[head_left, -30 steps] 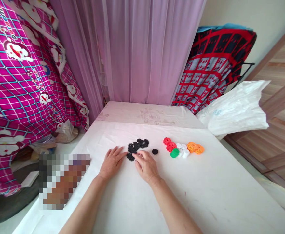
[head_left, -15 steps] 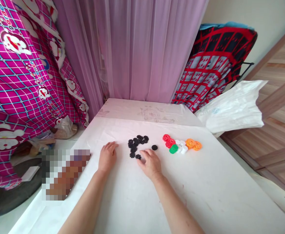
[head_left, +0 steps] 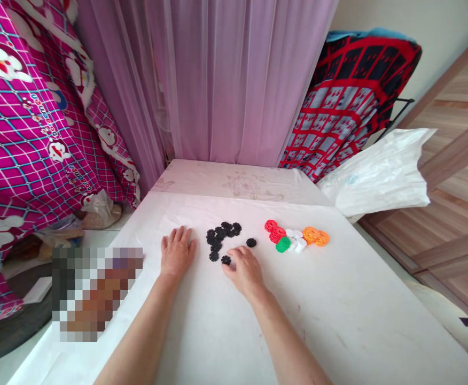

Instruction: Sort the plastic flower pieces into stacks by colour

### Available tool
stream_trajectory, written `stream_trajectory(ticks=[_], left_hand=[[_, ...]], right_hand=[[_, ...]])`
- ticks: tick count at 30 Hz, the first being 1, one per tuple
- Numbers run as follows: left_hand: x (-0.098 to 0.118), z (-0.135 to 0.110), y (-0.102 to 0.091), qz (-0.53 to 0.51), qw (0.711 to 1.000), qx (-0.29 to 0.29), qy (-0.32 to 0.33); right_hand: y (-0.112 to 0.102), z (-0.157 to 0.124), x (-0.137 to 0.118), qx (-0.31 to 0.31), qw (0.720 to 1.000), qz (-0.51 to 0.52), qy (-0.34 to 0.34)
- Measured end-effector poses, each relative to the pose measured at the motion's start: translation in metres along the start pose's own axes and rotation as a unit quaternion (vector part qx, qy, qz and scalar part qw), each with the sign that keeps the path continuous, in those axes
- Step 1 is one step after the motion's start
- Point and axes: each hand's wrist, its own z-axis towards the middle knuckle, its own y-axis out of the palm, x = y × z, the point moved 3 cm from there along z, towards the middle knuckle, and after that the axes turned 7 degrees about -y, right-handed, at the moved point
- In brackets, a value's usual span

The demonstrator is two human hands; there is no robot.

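Observation:
My left hand (head_left: 177,252) lies flat on the white-covered table (head_left: 213,331), fingers spread, holding nothing. To its right is a curved cluster of black notched plastic discs (head_left: 217,236), apart from the fingertips. My right hand (head_left: 245,268) has its thumb and fingers closed around a single black notched disc (head_left: 226,260) just below the cluster. Another black disc (head_left: 251,243) lies alone beyond the right hand's knuckles. Farther right, red discs (head_left: 276,233), a green disc (head_left: 283,245), white discs (head_left: 296,241) and orange discs (head_left: 316,236) lie bunched together.
A blurred-out object (head_left: 101,294) lies at the table's left edge. A white plastic bag (head_left: 382,174) hangs by the right edge. Purple curtains (head_left: 234,80) stand behind the table, with a pink patterned cloth (head_left: 37,117) at left and a wooden cabinet (head_left: 458,176) at right.
My left hand has flattened and spread its fingers. The single disc at my right fingertips has shifted slightly toward me, away from the cluster. The whole view has moved a little.

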Motion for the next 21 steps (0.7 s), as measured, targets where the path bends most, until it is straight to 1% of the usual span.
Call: stream_trajectory(ticks=[4,7,9,12,16,18,21], left_hand=[[-0.001,-0.002,0.000,-0.002,1.000,-0.001,0.008],[-0.003,-0.003,0.000,-0.006,1.000,0.005,0.017],[-0.003,-0.003,0.000,-0.009,1.000,0.005,0.021],[-0.004,-0.002,0.000,-0.019,0.999,0.005,0.026],[-0.007,0.000,0.002,-0.019,0.999,0.009,0.035],[-0.008,0.001,0.003,-0.016,0.999,0.014,0.037],[-0.008,0.001,0.003,-0.014,0.999,0.018,0.041]], right_hand=[[0.001,-0.001,0.000,0.002,1.000,0.003,-0.006],[0.005,-0.004,0.001,0.026,1.000,0.000,-0.011],[0.006,-0.006,0.005,0.046,0.999,0.016,-0.017],[0.001,-0.008,0.023,0.095,0.994,0.060,-0.001],[-0.018,-0.005,0.060,0.189,0.978,0.053,0.070],[-0.023,-0.001,0.074,0.203,0.974,0.040,0.096],[-0.021,0.006,0.082,0.192,0.975,0.031,0.109]])
